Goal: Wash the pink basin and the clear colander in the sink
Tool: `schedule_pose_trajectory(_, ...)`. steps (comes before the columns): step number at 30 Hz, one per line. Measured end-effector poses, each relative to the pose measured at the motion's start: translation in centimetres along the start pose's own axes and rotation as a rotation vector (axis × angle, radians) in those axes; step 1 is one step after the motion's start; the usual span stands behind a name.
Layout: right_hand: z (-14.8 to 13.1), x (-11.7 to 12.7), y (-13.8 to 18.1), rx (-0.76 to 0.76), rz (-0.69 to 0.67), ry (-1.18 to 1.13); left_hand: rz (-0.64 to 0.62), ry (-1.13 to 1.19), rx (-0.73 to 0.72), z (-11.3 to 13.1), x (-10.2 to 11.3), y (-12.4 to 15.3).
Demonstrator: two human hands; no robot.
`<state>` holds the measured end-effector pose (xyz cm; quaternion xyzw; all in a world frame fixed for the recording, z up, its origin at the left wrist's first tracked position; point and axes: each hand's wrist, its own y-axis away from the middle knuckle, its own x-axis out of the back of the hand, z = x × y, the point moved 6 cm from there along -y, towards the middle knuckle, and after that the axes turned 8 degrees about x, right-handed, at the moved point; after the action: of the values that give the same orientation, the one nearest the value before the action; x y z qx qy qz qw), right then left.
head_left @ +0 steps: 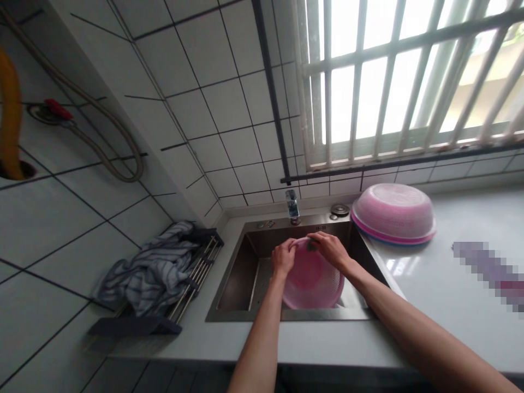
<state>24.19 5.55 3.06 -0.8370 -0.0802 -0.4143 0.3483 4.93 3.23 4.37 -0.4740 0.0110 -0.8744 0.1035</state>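
A pink plastic colander [313, 281] stands tilted in the stainless steel sink [237, 278], its perforated side showing at the right. My left hand [283, 256] is closed round the colander's far rim, on its left part. On the same rim, a little to the right, my right hand [331, 249] presses a small dark scrubbing pad [312, 244], mostly covered by the fingers. Just beyond both hands rises the chrome faucet [292, 204], and I cannot make out any water running from it.
Upside-down pink basins [395, 213] are stacked on the white counter [327, 341] right of the sink. To the left, a rack [196, 281] carries a crumpled striped cloth [149, 273]. A drain plug [339, 210] lies on the sink's back ledge, below a barred window [393, 82].
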Motion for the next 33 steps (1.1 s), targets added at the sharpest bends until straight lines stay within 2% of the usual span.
schedule_pose_trajectory(3, 1.9, 0.6, 0.4, -0.087, 0.011, -0.033, 0.067, 0.022, 0.089, -1.5, 1.0, -0.5)
schedule_pose_trajectory(6, 2.6, 0.7, 0.9, -0.11, 0.026, -0.03, 0.089, 0.042, 0.127, -2.2, 0.9, -0.5)
schedule_pose_trajectory(9, 1.6, -0.1, 1.0, -0.075, 0.034, 0.016, 0.003, 0.068, 0.035, -1.0, -0.7, 0.0)
schedule_pose_trajectory(11, 0.3, -1.1, 0.8, -0.017, -0.025, 0.034, -0.108, 0.081, -0.066, 0.3, -2.0, 0.4)
schedule_pose_trajectory(13, -0.8, -1.9, 0.4, 0.038, -0.097, 0.034, -0.146, 0.067, -0.082, 0.7, -2.4, 0.4)
schedule_pose_trajectory(15, -0.9, -1.8, 0.1, 0.043, -0.109, 0.015, -0.112, 0.04, -0.05, 0.3, -1.9, 0.1)
schedule_pose_trajectory(20, 1.4, 0.1, 0.2, -0.101, -0.003, -0.019, 0.049, 0.055, 0.092, -1.8, 0.5, -0.8)
schedule_pose_trajectory(24, 1.1, -0.4, 0.5, -0.106, -0.034, 0.008, 0.028, 0.018, 0.105, -1.2, -0.1, -0.3)
schedule_pose_trajectory(29, -1.0, -1.6, 0.0, 0.041, -0.079, -0.016, -0.087, 0.012, -0.035, 1.3, -1.8, 0.5)
schedule_pose_trajectory(31, -0.2, -1.1, -0.1, 0.011, -0.035, -0.039, -0.056, 0.028, 0.0, 0.8, -1.3, 0.2)
schedule_pose_trajectory(33, 1.4, -0.2, 0.2, -0.075, 0.039, -0.053, 0.026, 0.058, 0.09, -0.3, -0.1, -0.2)
